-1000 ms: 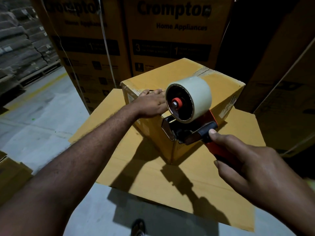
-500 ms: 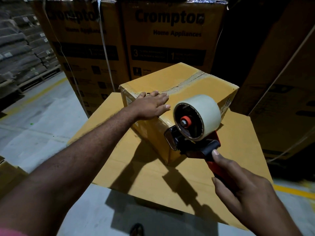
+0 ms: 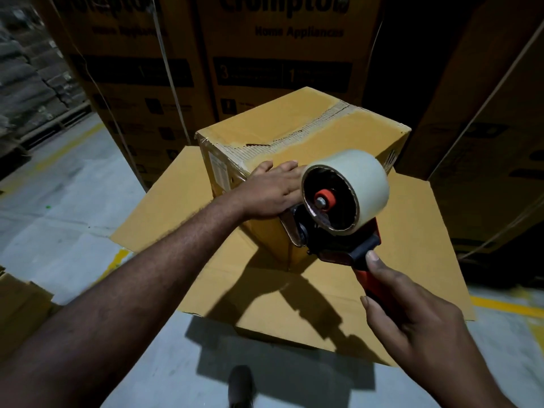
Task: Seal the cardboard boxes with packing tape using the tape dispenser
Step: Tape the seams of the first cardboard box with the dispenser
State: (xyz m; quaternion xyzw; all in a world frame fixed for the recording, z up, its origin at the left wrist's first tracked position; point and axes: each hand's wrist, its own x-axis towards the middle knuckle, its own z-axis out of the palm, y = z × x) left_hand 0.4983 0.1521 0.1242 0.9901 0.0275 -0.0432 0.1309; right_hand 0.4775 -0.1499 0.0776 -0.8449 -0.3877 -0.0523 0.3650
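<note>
A small yellow-brown cardboard box (image 3: 297, 128) stands on a larger flat box (image 3: 406, 219). A torn seam runs along its closed top. My left hand (image 3: 270, 191) lies flat with straight fingers on the box's near top edge. A red and black tape dispenser (image 3: 338, 228) with a pale roll of packing tape (image 3: 357, 175) sits at the box's near corner, its front end against the box. My right hand (image 3: 412, 316) grips the dispenser's red handle, thumb on the black part.
Tall printed cartons (image 3: 273, 48) stand stacked close behind the box and dark ones (image 3: 494, 136) to the right. Grey concrete floor (image 3: 59, 195) with yellow lines stretches left. Another carton's corner (image 3: 20, 304) shows at the lower left. A shoe tip (image 3: 240, 384) is below.
My left hand slid along the box's top edge toward the near corner, up to the dispenser. The dispenser stays at that corner. The view drew closer to the box.
</note>
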